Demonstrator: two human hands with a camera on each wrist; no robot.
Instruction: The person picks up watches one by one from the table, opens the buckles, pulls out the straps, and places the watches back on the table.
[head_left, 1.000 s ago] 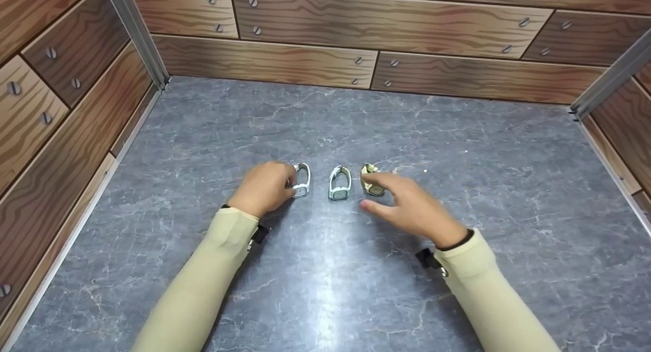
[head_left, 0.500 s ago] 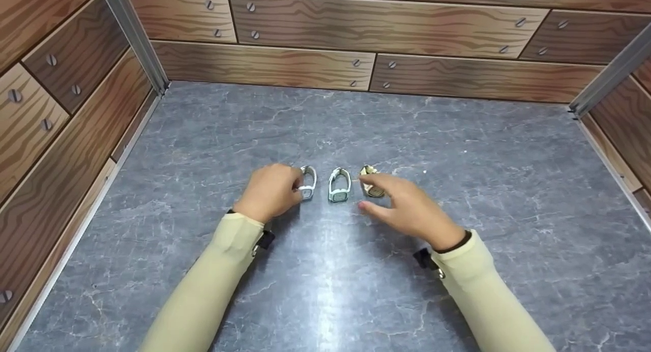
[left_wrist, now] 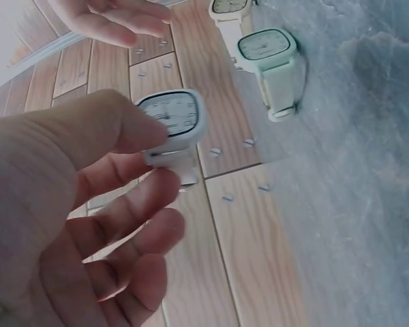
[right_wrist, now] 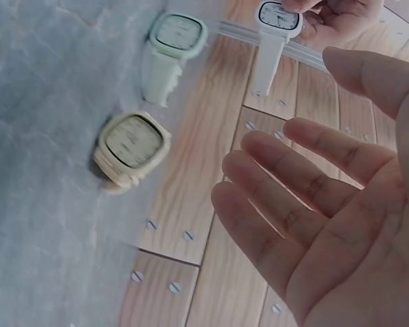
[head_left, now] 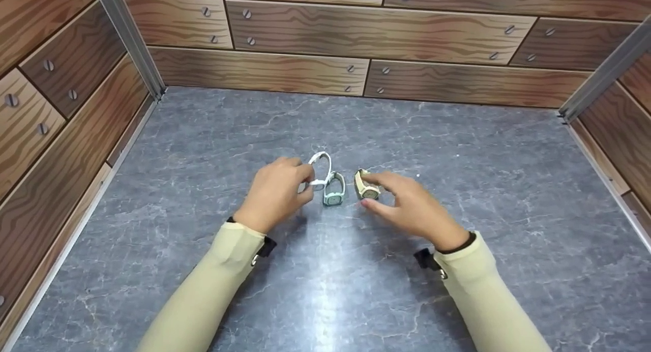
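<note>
My left hand [head_left: 277,197] pinches a white wristwatch [left_wrist: 180,112] between thumb and fingers, holding it raised off the table. The watch's square dial faces up in the left wrist view, partly covered by the thumb. Beside it, a mint green wristwatch [head_left: 333,199] stands on the table, its strap buckled into a loop. A cream-yellow wristwatch [right_wrist: 131,143] stands to the right of the green one. My right hand [head_left: 414,207] hovers at that cream watch with thumb and fingers spread. The right wrist view shows its extended fingers [right_wrist: 259,225] apart from the watch, holding nothing.
All this is on a grey marbled tabletop [head_left: 244,123]. Wood-patterned panels [head_left: 300,69] wall it at the back, left and right, with metal posts [head_left: 133,41] in the back corners.
My left hand has lifted the white watch off the table and carried it right, close to the green one. The right hand has barely moved; the head view has shifted slightly.
</note>
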